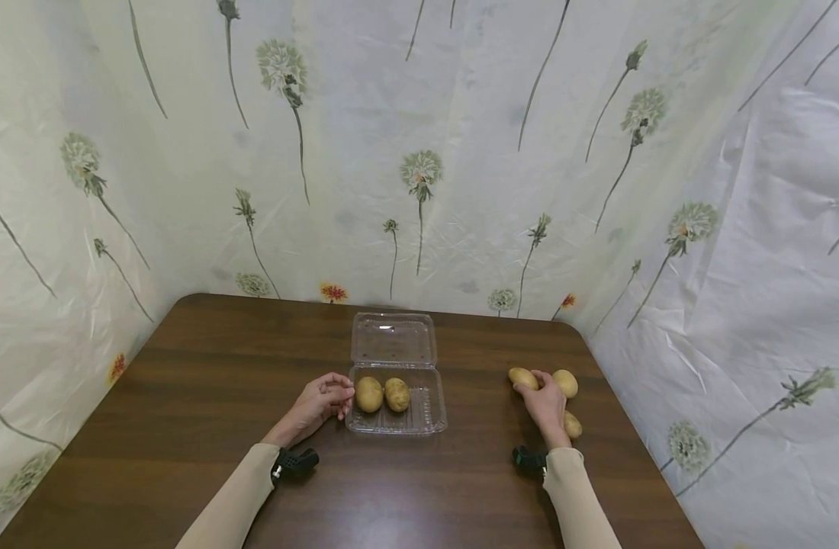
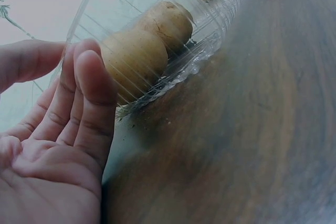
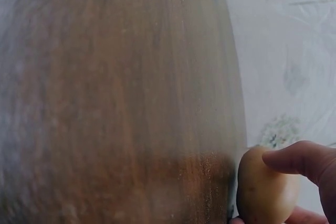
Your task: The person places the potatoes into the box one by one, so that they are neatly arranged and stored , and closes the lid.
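Observation:
A clear plastic clamshell container (image 1: pixel 429 400) lies with its lid (image 1: pixel 393 335) raised at the back. Two potatoes, one at the left (image 1: pixel 368 394) and one beside it (image 1: pixel 396 395), sit in its left half. At the container's left rim, my left hand (image 1: pixel 316 404) pinches the edge between thumb and fingers; the left wrist view shows the potatoes (image 2: pixel 137 59) through the ribbed wall. Over on the right, my right hand (image 1: pixel 546 404) grips a potato (image 3: pixel 265 187), with the thumb on its side.
Close to my right hand lie two more potatoes, one behind it (image 1: pixel 565 383) and one by the wrist (image 1: pixel 573 425). The brown wooden table (image 1: pixel 241 351) meets a flower-printed curtain (image 1: pixel 461 191) at its back and sides.

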{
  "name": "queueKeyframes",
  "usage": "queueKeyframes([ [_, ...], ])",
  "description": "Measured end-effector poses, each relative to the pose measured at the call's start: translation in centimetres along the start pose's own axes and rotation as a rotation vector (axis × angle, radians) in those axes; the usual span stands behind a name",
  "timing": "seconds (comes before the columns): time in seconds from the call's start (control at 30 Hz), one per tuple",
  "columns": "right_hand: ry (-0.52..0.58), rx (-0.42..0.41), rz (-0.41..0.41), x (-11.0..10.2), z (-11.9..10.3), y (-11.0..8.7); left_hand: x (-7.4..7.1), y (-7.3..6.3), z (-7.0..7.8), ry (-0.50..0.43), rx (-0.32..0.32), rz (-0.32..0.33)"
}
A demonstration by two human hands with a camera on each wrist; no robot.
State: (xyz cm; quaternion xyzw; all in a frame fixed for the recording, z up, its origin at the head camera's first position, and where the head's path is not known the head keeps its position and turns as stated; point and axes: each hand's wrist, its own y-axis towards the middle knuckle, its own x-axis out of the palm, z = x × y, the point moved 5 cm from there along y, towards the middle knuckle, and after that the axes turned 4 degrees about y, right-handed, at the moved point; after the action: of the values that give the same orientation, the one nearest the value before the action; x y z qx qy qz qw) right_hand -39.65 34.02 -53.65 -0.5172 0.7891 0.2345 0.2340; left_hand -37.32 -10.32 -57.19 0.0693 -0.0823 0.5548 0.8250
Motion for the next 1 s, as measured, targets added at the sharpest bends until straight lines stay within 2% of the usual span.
queueKeyframes([
  [0.53,0.050,0.022,0.010,-0.3,-0.7,-0.6,0.1,0.0,-0.1,0.004,0.012,-0.006],
  [1.0,0.079,-0.007,0.036,-0.4,-1.3,-0.7,0.0,0.1,-0.3,0.017,0.014,0.006],
])
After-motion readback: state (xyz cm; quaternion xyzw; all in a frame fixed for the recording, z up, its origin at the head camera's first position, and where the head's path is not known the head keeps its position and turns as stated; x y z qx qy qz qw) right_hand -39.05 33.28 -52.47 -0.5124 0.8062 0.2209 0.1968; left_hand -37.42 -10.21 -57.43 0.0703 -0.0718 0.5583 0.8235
